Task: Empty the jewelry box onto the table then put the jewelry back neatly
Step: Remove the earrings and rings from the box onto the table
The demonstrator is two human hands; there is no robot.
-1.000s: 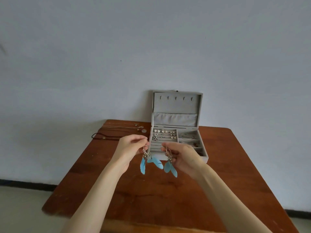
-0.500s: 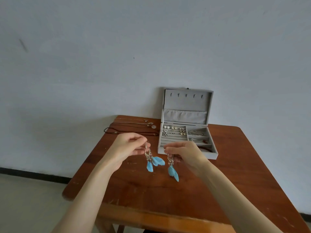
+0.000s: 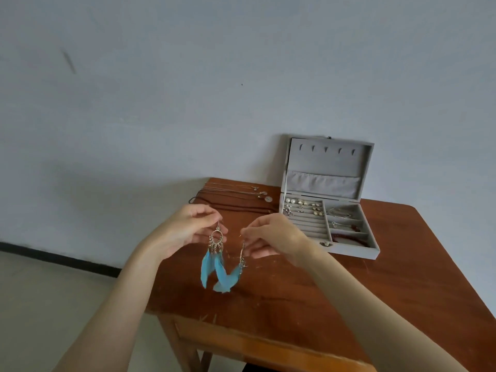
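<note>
Jewelry box (image 3: 349,252), grey and felt-lined, stands open at the far right of the wooden table (image 3: 308,299), its lid (image 3: 328,163) upright against the pale wall (image 3: 188,89). Left section of the box: ridged rows holding small pearl and metal studs (image 3: 303,206) in the far rows, the near rows bare. Right section: three compartments, with a silvery bangle or chain in the far one, a thin piece in the middle one, and a dark red string of beads in the near one. Several necklaces (image 3: 236,196), thin chains and dark cords, lie side by side on the table's far left corner, just left of the box. Nearer the camera, both hands are raised above the table's left part, well apart from the box. Left hand (image 3: 185,232) pinches the hook of a feather earring (image 3: 213,261) between thumb and fingertips; its metal hoop and blue feathers hang free below. Right hand (image 3: 271,237) pinches the top of a second feather earring (image 3: 233,275), seen edge-on, whose blue feathers swing leftward and overlap those of the first. Neither earring can be seen to touch the table. Grey floor (image 3: 53,304) and a dark baseboard lie at the left.
</note>
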